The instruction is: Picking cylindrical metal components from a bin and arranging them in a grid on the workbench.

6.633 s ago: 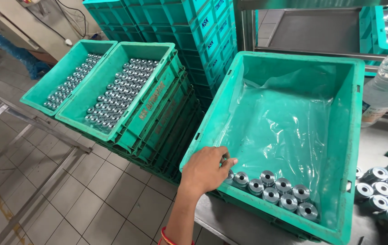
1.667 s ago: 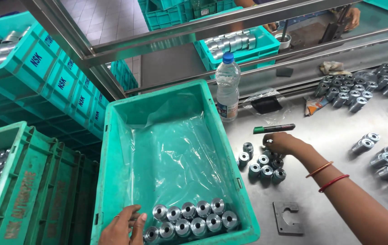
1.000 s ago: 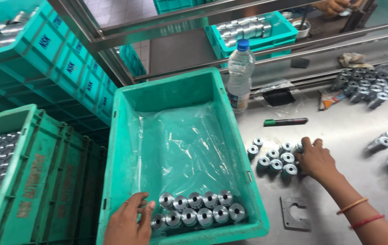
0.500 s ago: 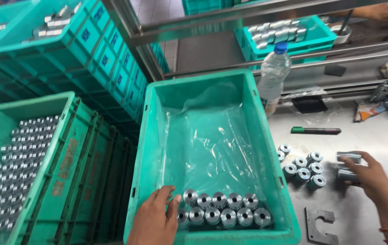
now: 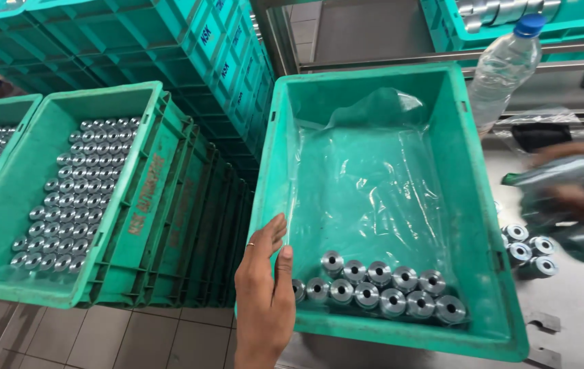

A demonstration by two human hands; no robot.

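Observation:
A green plastic crate [image 5: 367, 74] with a clear plastic liner stands in front of me. Two rows of shiny metal cylinders [image 5: 381, 287] lie along its near wall. My left hand [image 5: 264, 290] holds the crate's near left rim, thumb on the inside. My right hand [image 5: 575, 195] is blurred at the right, above the steel table, closed on a few grey metal cylinders [image 5: 558, 171]. Below it, a small group of the same loose cylinders [image 5: 527, 246] stands on the table beside the crate.
Left of the crate, two lower green crates [image 5: 66, 198] hold many metal cylinders, with stacked green crates [image 5: 169, 34] behind. A water bottle [image 5: 504, 65] stands at the crate's far right corner. A black object [image 5: 541, 133] and flat metal plates [image 5: 541, 321] lie on the table.
My right hand has picked cylinders off the table and lifted them up and left toward the crate. My view has swung left and closer. My left hand stays on the crate rim.

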